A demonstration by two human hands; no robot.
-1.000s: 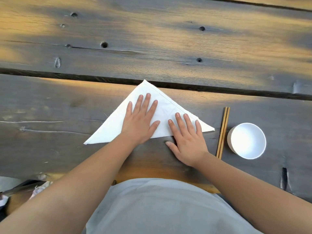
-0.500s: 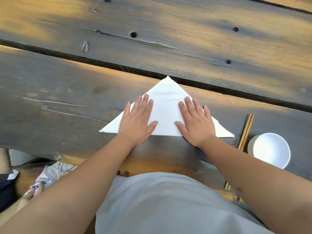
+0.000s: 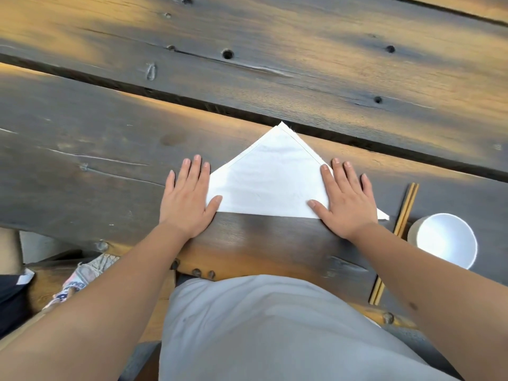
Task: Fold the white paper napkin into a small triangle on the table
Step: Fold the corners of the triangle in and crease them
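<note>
Both flat hands, left hand (image 3: 187, 199) and right hand (image 3: 347, 200), have slid apart across one napkin (image 3: 269, 182).

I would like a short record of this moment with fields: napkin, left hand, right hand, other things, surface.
napkin: white paper napkin, folded into a flat triangle, apex pointing away
left hand: left hand flat on its left corner
right hand: right hand flat on its right part, tip showing
other things: wooden chopsticks; white bowl beside them
surface: dark plank table

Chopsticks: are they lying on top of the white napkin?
No, the chopsticks lie on the table beside the napkin's right corner.
</note>
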